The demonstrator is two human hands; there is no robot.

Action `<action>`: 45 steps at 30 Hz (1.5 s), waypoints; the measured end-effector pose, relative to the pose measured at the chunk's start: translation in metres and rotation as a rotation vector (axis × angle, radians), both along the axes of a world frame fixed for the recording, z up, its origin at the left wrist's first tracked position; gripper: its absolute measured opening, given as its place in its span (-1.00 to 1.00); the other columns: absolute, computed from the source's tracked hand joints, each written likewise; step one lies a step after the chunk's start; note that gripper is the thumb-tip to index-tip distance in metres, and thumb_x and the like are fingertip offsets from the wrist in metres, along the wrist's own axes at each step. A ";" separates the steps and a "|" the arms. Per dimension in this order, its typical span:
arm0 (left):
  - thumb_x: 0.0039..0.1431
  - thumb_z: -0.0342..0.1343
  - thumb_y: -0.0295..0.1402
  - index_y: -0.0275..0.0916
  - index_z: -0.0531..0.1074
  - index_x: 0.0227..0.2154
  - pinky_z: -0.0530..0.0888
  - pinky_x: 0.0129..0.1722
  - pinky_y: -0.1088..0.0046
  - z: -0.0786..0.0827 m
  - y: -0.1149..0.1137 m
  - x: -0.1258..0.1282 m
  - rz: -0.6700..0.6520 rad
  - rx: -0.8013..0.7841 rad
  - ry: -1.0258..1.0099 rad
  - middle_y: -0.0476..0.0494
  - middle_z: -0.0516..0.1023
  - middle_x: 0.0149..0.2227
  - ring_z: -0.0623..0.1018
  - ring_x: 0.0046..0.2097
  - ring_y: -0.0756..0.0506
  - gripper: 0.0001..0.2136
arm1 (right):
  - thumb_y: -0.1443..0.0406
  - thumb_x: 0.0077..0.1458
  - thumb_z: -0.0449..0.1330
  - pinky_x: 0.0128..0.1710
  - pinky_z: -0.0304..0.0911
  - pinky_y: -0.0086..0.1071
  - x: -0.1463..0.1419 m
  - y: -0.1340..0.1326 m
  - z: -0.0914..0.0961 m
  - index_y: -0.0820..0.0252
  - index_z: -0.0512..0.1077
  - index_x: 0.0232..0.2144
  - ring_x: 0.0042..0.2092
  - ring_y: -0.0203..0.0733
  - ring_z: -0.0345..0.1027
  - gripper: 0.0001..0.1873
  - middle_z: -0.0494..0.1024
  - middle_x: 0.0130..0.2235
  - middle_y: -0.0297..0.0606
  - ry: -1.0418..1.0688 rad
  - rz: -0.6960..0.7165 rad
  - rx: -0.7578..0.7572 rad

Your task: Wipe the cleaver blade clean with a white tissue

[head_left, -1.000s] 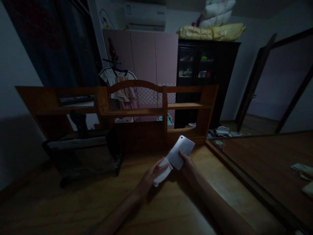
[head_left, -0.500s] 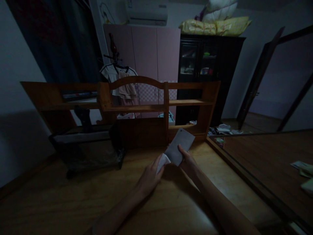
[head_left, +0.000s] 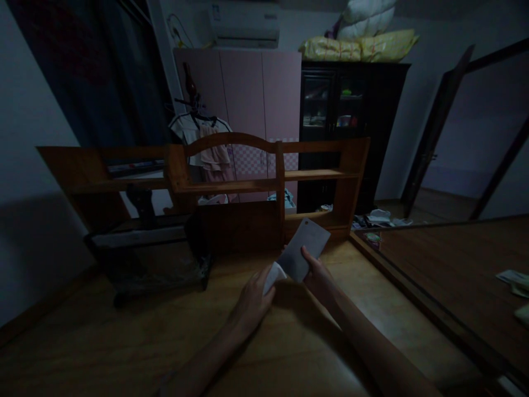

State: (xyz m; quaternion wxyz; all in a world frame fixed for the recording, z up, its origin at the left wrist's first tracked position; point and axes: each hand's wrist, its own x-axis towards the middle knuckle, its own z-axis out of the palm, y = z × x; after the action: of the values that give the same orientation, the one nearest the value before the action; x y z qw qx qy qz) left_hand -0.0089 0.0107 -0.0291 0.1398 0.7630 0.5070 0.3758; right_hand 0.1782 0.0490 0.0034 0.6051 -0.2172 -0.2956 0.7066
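Observation:
My right hand (head_left: 318, 275) grips a flat silver-grey tablet (head_left: 305, 247) by its right edge, thumb across its back, where a small camera dot shows near the top corner. The tablet is tilted above the wooden surface. Close to its lower left corner, my left hand (head_left: 255, 295) is closed on a folded white cloth or tissue (head_left: 273, 275). I cannot tell whether the white piece touches the tablet. The fingers behind the tablet are hidden.
A wooden shelf unit (head_left: 231, 187) runs along the far edge of the wooden surface (head_left: 198, 336). At left stands a dark-framed case (head_left: 149, 259) with a black upright part. A raised ledge (head_left: 409, 298) borders the right side. Beyond are pink cabinets (head_left: 242, 94) and a dark cabinet (head_left: 355, 127).
The view has tipped slightly, so the background sits a little lower. Both hands keep their hold, with the white piece shifted very slightly left, away from the tablet.

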 end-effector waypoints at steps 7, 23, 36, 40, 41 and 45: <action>0.12 0.00 -0.49 -0.20 0.33 0.08 0.42 0.05 0.28 0.000 0.004 -0.001 0.059 0.069 0.033 -0.22 0.41 0.04 0.47 0.04 -0.15 -0.57 | 0.23 0.12 0.26 0.02 0.37 -0.30 -0.001 0.004 0.000 0.29 0.50 -0.12 -0.04 -0.10 0.52 -0.70 0.64 -0.13 -0.16 0.012 0.053 -0.023; 0.37 -0.23 -0.13 -0.18 0.05 0.29 0.30 0.17 0.27 0.010 -0.010 0.012 0.026 -0.028 0.002 -0.27 0.28 0.24 0.35 0.22 -0.16 -0.51 | 0.20 0.14 0.26 -0.02 0.42 -0.23 0.000 0.005 -0.008 0.29 0.49 -0.08 -0.07 -0.04 0.53 -0.66 0.62 -0.10 -0.12 -0.056 0.052 0.047; 0.33 -0.16 -0.22 -0.16 0.28 -0.03 0.38 -0.10 0.40 0.015 -0.010 0.012 0.026 -0.126 -0.034 -0.17 0.50 -0.09 0.52 -0.07 -0.13 -0.74 | 0.25 0.14 0.25 -0.06 0.44 -0.24 -0.003 0.004 -0.004 0.31 0.50 -0.17 -0.13 -0.06 0.55 -0.75 0.65 -0.18 -0.13 -0.043 0.045 -0.040; 0.30 -0.13 -0.28 -0.16 0.27 -0.10 0.37 -0.14 0.42 0.014 -0.010 0.013 0.034 -0.100 -0.048 -0.16 0.48 -0.13 0.51 -0.11 -0.12 -0.81 | 0.26 0.14 0.24 -0.07 0.45 -0.24 -0.002 0.005 -0.007 0.30 0.49 -0.15 -0.15 -0.07 0.56 -0.75 0.65 -0.17 -0.12 -0.042 0.064 -0.059; 0.29 -0.13 -0.29 -0.16 0.27 -0.12 0.37 -0.16 0.43 0.014 -0.010 0.013 0.026 -0.102 -0.043 -0.15 0.48 -0.15 0.51 -0.13 -0.11 -0.83 | 0.26 0.14 0.24 -0.08 0.45 -0.23 -0.002 0.005 -0.007 0.30 0.48 -0.14 -0.15 -0.07 0.56 -0.74 0.64 -0.16 -0.12 -0.045 0.071 -0.057; 0.29 -0.11 -0.30 -0.15 0.24 -0.16 0.36 -0.25 0.46 0.015 -0.010 0.011 0.004 -0.131 -0.033 -0.11 0.49 -0.22 0.52 -0.20 -0.10 -0.88 | 0.24 0.13 0.26 -0.11 0.47 -0.21 -0.003 0.007 -0.011 0.29 0.48 -0.13 -0.20 -0.08 0.57 -0.72 0.64 -0.16 -0.13 -0.062 0.069 -0.070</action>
State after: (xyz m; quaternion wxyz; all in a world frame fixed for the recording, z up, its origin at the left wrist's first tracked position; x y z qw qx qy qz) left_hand 0.0017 0.0003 -0.0137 0.1972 0.7450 0.5296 0.3543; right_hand 0.1757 0.0561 -0.0079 0.5628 -0.2499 -0.2968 0.7299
